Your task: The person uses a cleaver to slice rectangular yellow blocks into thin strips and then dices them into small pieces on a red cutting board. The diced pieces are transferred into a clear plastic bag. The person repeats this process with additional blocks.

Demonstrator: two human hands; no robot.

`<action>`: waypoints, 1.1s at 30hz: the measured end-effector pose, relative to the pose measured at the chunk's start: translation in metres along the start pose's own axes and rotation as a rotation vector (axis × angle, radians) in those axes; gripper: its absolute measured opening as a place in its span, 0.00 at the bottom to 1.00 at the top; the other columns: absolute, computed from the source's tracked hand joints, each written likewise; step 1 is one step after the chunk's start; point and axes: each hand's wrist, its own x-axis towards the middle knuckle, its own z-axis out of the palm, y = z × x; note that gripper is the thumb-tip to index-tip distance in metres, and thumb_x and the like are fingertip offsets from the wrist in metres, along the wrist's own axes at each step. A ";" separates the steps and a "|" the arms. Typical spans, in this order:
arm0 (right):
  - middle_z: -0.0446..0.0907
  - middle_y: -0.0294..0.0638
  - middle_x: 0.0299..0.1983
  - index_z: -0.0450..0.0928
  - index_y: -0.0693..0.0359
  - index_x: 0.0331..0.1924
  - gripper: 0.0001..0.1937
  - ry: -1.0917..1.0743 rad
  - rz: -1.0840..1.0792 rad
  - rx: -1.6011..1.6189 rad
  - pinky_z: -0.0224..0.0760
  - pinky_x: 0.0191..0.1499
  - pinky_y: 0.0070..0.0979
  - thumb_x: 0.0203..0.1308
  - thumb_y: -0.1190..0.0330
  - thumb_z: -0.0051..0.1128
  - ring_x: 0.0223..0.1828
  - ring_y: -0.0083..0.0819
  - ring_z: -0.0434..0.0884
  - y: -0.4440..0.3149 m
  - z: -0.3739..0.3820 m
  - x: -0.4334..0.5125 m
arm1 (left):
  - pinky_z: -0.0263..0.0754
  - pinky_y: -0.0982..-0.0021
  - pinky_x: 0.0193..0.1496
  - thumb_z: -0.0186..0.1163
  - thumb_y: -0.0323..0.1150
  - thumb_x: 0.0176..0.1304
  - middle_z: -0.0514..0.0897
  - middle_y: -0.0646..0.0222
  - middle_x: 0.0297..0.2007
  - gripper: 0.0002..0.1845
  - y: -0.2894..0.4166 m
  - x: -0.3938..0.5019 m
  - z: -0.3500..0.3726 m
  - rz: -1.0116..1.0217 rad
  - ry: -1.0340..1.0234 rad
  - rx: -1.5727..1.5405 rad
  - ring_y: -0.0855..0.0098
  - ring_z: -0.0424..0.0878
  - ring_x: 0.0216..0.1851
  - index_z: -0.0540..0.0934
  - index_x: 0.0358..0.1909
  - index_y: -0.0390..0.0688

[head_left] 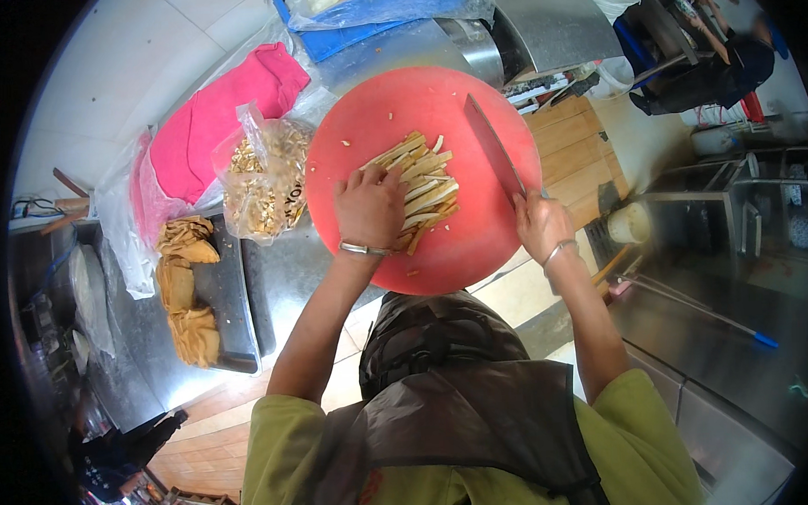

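My left hand (370,207) rests with bent fingers on the left end of a pile of brown-and-pale cut strips, perhaps tofu (432,185), on a round red cutting board (378,273). Whether its fingers grip any strips cannot be told. On the board's right side, my right hand (543,222) is closed around the handle of a knife with a long broad blade (493,142). The blade points away from me, apart from the pile. Small crumbs lie scattered on the board.
Left of the board are a clear plastic bag of cut pieces (265,184), a pink cloth (219,125) and a metal tray (249,311) with stacked brown sheets (193,333). A blue crate (330,45) stands beyond. Other people are at upper right (738,67) and lower left (108,463).
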 end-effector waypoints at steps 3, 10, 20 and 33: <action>0.82 0.56 0.23 0.76 0.64 0.32 0.11 -0.076 -0.046 -0.060 0.77 0.32 0.50 0.67 0.66 0.47 0.28 0.55 0.85 -0.006 -0.002 0.008 | 0.71 0.57 0.50 0.66 0.45 0.60 0.83 0.68 0.48 0.21 -0.002 0.002 -0.005 -0.057 -0.081 0.017 0.61 0.79 0.51 0.82 0.54 0.50; 0.79 0.57 0.20 0.76 0.64 0.32 0.13 -0.047 -0.050 0.027 0.74 0.30 0.49 0.69 0.63 0.53 0.25 0.57 0.82 -0.013 -0.001 -0.012 | 0.68 0.54 0.57 0.67 0.48 0.55 0.80 0.65 0.55 0.28 0.028 0.025 0.005 0.046 0.067 -0.124 0.58 0.76 0.55 0.79 0.55 0.44; 0.81 0.60 0.25 0.77 0.66 0.32 0.15 0.011 0.161 0.205 0.76 0.36 0.52 0.69 0.61 0.52 0.30 0.60 0.83 -0.001 0.011 -0.017 | 0.77 0.51 0.49 0.59 0.32 0.55 0.87 0.55 0.38 0.11 0.059 0.103 0.039 0.030 -0.343 0.036 0.53 0.82 0.49 0.80 0.41 0.43; 0.81 0.61 0.25 0.76 0.66 0.31 0.16 0.005 0.142 0.239 0.75 0.35 0.52 0.68 0.61 0.52 0.30 0.61 0.82 0.002 0.016 -0.015 | 0.82 0.67 0.40 0.68 0.32 0.56 0.88 0.60 0.32 0.20 0.028 0.079 -0.051 -0.085 -0.091 -0.727 0.68 0.87 0.34 0.84 0.52 0.40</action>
